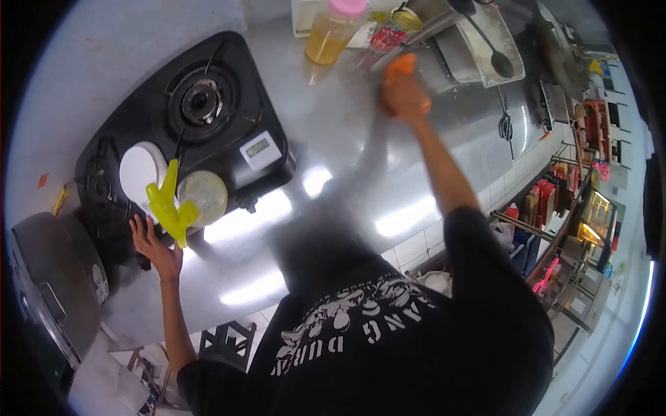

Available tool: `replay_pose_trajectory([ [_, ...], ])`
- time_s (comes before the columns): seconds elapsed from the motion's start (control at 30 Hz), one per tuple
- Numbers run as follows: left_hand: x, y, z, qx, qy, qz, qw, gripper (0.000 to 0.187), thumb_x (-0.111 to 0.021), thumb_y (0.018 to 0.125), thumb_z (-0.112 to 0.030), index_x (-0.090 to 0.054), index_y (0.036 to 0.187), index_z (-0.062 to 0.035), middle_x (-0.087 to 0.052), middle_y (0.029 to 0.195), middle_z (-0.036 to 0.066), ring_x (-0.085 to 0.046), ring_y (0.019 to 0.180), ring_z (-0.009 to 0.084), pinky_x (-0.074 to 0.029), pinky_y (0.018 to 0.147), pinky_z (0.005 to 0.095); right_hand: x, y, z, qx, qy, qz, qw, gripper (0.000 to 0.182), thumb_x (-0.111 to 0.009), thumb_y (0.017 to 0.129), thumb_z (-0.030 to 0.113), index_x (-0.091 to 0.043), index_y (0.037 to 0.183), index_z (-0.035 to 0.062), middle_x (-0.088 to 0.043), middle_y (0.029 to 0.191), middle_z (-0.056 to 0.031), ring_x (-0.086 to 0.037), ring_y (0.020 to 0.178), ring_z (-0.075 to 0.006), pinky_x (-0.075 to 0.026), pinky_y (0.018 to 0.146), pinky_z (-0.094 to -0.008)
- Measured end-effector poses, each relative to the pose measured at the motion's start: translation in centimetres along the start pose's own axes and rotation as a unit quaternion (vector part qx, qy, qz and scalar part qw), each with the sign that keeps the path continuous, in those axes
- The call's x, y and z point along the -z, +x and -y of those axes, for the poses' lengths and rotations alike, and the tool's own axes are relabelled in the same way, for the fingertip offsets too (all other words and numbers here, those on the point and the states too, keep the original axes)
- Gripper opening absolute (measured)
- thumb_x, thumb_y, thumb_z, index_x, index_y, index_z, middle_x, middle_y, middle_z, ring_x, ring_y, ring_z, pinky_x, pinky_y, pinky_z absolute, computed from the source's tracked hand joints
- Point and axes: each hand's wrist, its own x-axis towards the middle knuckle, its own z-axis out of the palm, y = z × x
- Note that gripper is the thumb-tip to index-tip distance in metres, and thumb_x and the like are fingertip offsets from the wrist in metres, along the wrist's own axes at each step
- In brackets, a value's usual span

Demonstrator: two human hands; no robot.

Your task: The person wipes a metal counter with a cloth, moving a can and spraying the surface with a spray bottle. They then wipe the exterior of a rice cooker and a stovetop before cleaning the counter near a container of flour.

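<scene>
My right hand (405, 98) is closed on an orange cloth (401, 66), pressed to the steel counter (347, 118); hand and cloth are slightly blurred. Just beyond the cloth stand a red can (388, 36) and a pink-lidded container of yellow liquid (330, 36). My left hand (157, 249) is open, fingers spread, right beside a spray bottle with a yellow-green trigger head (171, 208). A white-lidded container (142, 170) and a round clear-lidded tub (202, 196) stand close to that bottle, by the stove's front edge.
A black gas stove (236, 90) with a small digital timer (260, 150) occupies the left. At the far right lie a metal tray (489, 48) with a black ladle (501, 64) and a pair of tongs (506, 125). A grey appliance (55, 277) stands at the lower left.
</scene>
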Motion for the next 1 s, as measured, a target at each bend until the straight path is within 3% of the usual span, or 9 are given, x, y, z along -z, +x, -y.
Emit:
replay_pose_trajectory([
  [0.03, -0.1, 0.1, 0.0, -0.002, 0.004, -0.001, 1.0, 0.081, -0.073, 0.081, -0.023, -0.031, 0.148, -0.0065, -0.026, 0.156, 0.02, -0.017, 0.147, 0.0424, -0.014, 0.115, 0.0585, -5.0, -0.3, 0.3, 0.146, -0.016, -0.117, 0.982, 0.033, -0.051, 0.091, 0.037, -0.068, 0.1, 0.0094, -0.07, 0.098, -0.0178, -0.069, 0.084, -0.0389, -0.053, 0.071, -0.0574],
  [0.17, 0.3, -0.3, 0.0, -0.007, 0.007, 0.012, 1.0, 0.08, -0.071, 0.084, -0.029, -0.03, 0.149, -0.0062, -0.025, 0.156, 0.021, -0.018, 0.146, 0.0427, -0.015, 0.115, 0.0582, -4.9, -12.1, 7.8, 0.204, -0.021, 0.039, 0.978, 0.025, -0.053, 0.087, 0.033, -0.069, 0.097, 0.0156, -0.07, 0.092, -0.0124, -0.066, 0.09, -0.0349, -0.056, 0.072, -0.0512],
  [0.27, 0.4, -0.2, 0.1, -0.004, 0.022, 0.022, 1.0, 0.08, -0.07, 0.087, -0.038, -0.029, 0.148, -0.0061, -0.025, 0.156, 0.022, -0.019, 0.146, 0.043, -0.016, 0.115, 0.0581, -5.6, -9.5, 4.7, 0.281, 0.04, -0.042, 0.958, 0.025, -0.054, 0.086, 0.032, -0.069, 0.096, 0.0144, -0.07, 0.092, -0.0122, -0.067, 0.088, -0.0365, -0.056, 0.071, -0.0535],
  [0.33, 0.1, -0.6, 0.2, -0.002, 0.03, 0.018, 0.999, 0.079, -0.066, 0.089, -0.049, -0.03, 0.144, -0.0054, -0.026, 0.155, 0.022, -0.019, 0.145, 0.0438, -0.016, 0.115, 0.0593, 0.8, -6.3, 5.0, 0.168, 0.043, -0.003, 0.985, 0.028, -0.052, 0.088, 0.026, -0.067, 0.098, 0.0053, -0.071, 0.096, -0.0161, -0.068, 0.087, -0.0358, -0.052, 0.08, -0.049],
  [0.5, -0.3, -0.9, 0.5, -0.01, 0.036, 0.01, 0.999, 0.076, -0.058, 0.091, -0.057, -0.033, 0.14, -0.0042, -0.026, 0.155, 0.023, -0.02, 0.145, 0.0449, -0.017, 0.114, 0.0603, -2.0, 2.4, 5.8, -0.008, 0.061, -0.093, 0.994, 0.03, -0.049, 0.093, 0.028, -0.067, 0.105, 0.0061, -0.072, 0.096, -0.0146, -0.07, 0.093, -0.0321, -0.051, 0.081, -0.0482],
  [0.6, -0.3, -0.6, 0.5, -0.01, 0.041, 0.008, 0.999, 0.076, -0.054, 0.092, -0.06, -0.034, 0.139, -0.0035, -0.026, 0.154, 0.024, -0.02, 0.144, 0.0453, -0.017, 0.113, 0.0603, -3.0, -0.1, 7.0, 0.108, 0.027, -0.028, 0.993, 0.034, -0.046, 0.092, 0.028, -0.067, 0.101, 0.0028, -0.07, 0.096, -0.02, -0.069, 0.088, -0.0403, -0.054, 0.08, -0.0496],
  [0.7, -0.3, -1.0, 0.5, -0.013, 0.045, 0.016, 0.999, 0.077, -0.053, 0.092, -0.061, -0.034, 0.138, -0.0019, -0.026, 0.154, 0.024, -0.02, 0.145, 0.0453, -0.017, 0.113, 0.0601, -2.9, -1.6, 7.2, 0.211, 0.033, 0.006, 0.977, 0.033, -0.047, 0.09, 0.026, -0.067, 0.1, 0.0018, -0.07, 0.096, -0.02, -0.07, 0.087, -0.0381, -0.054, 0.079, -0.0495],
  [0.83, -0.3, -0.9, 0.8, -0.014, 0.04, 0.019, 0.999, 0.078, -0.055, 0.092, -0.059, -0.034, 0.138, -0.0004, -0.027, 0.154, 0.024, -0.019, 0.145, 0.0454, -0.016, 0.114, 0.0599, 0.6, 2.1, 8.2, 0.077, 0.104, 0.048, 0.991, 0.03, -0.048, 0.09, 0.025, -0.067, 0.099, 0.0031, -0.071, 0.094, -0.0177, -0.071, 0.084, -0.032, -0.055, 0.075, -0.0453],
  [1.0, -0.6, -0.9, 0.7, -0.013, 0.032, 0.006, 0.999, 0.08, -0.056, 0.092, -0.058, -0.032, 0.141, 0.0004, -0.028, 0.153, 0.024, -0.018, 0.145, 0.0458, -0.016, 0.114, 0.0596, -4.7, -3.1, 8.6, 0.143, 0.017, -0.045, 0.989, 0.027, -0.051, 0.091, 0.028, -0.067, 0.101, 0.007, -0.071, 0.089, -0.0144, -0.071, 0.082, -0.0293, -0.052, 0.072, -0.0445],
])
